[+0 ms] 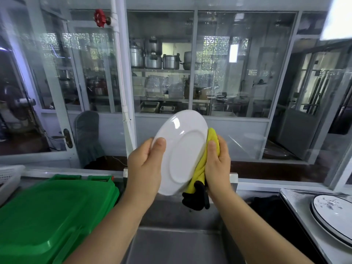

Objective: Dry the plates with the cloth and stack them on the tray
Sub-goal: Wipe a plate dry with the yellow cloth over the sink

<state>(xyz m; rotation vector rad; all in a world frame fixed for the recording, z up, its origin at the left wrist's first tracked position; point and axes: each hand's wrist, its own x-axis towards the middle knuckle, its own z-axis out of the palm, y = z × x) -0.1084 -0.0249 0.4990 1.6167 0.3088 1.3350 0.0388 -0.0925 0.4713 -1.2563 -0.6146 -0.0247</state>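
Gripping the left rim of a plain white plate (181, 151), the left hand (145, 164) hooks its thumb over the underside, which faces the camera, and holds the plate tilted on edge above the steel sink (179, 242). The right hand (217, 161) curls round a yellow cloth (206, 159), pressing it to the plate's far face at the right rim; a black part hangs below. Right of the sink, patterned plates (335, 214) lie stacked on a tray (299, 202). Left of the sink sits a green lid (51, 210).
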